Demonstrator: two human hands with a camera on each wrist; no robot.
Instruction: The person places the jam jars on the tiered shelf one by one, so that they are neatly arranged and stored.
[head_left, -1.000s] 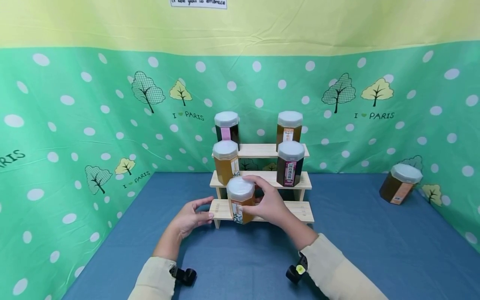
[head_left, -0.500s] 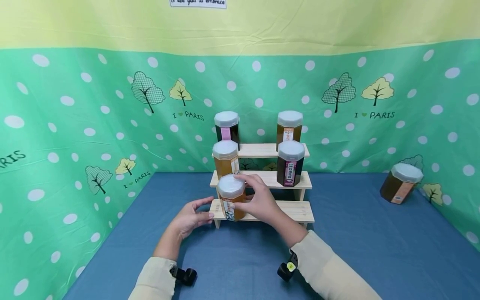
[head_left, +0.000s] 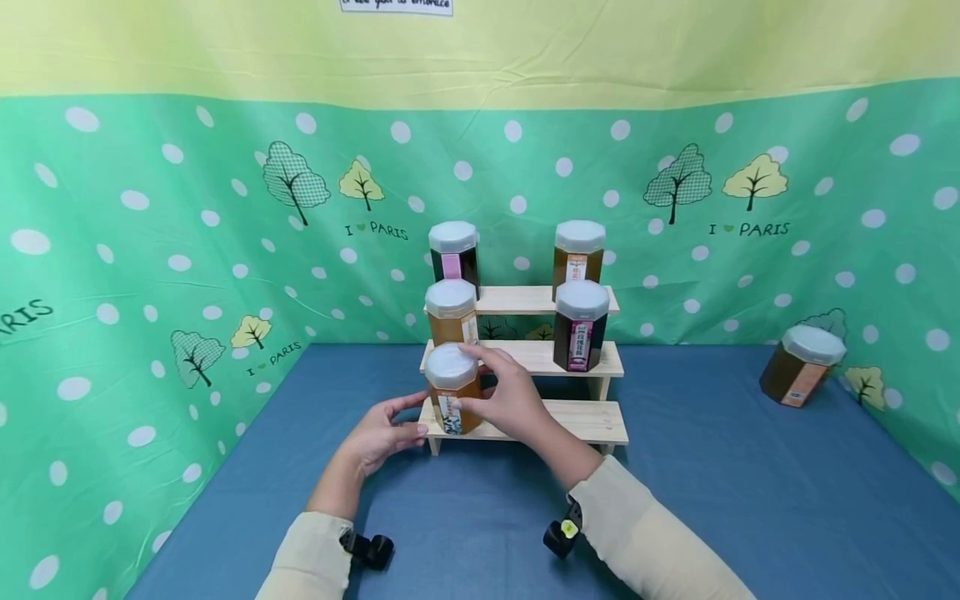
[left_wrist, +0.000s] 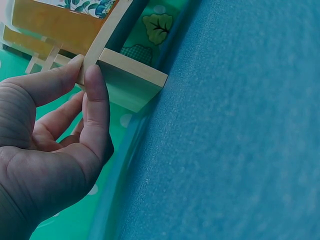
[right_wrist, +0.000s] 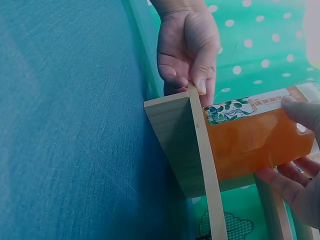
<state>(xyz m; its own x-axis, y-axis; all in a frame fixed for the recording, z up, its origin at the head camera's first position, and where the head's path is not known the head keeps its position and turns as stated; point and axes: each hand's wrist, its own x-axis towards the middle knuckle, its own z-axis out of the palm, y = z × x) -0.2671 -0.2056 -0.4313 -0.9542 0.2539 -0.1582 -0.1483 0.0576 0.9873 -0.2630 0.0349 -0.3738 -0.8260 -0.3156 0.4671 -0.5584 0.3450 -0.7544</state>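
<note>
My right hand (head_left: pixel 510 398) grips a honey jar (head_left: pixel 452 400), amber with a white lid and a flowered label. It stands upright at the left end of the bottom step of a three-step wooden stand (head_left: pixel 585 421). In the right wrist view, thumb and fingers are on opposite sides of the jar (right_wrist: pixel 255 142), whose base is right at the board. With thumb and index finger, my left hand (head_left: pixel 386 437) pinches the left end of that same step, seen close up in the left wrist view as a wooden edge (left_wrist: pixel 107 40).
On the middle step stand an amber jar (head_left: pixel 444 329) at left and a dark jar (head_left: pixel 570 337) at right. The top step holds a dark jar (head_left: pixel 467 265) and a brown jar (head_left: pixel 566 271). Another brown jar (head_left: pixel 787 379) stands far right on the blue tablecloth (head_left: pixel 712 467).
My right hand has carried the honey jar leftward and slightly back, to the left end of the bottom step. The left hand has stayed at the step's end.
</note>
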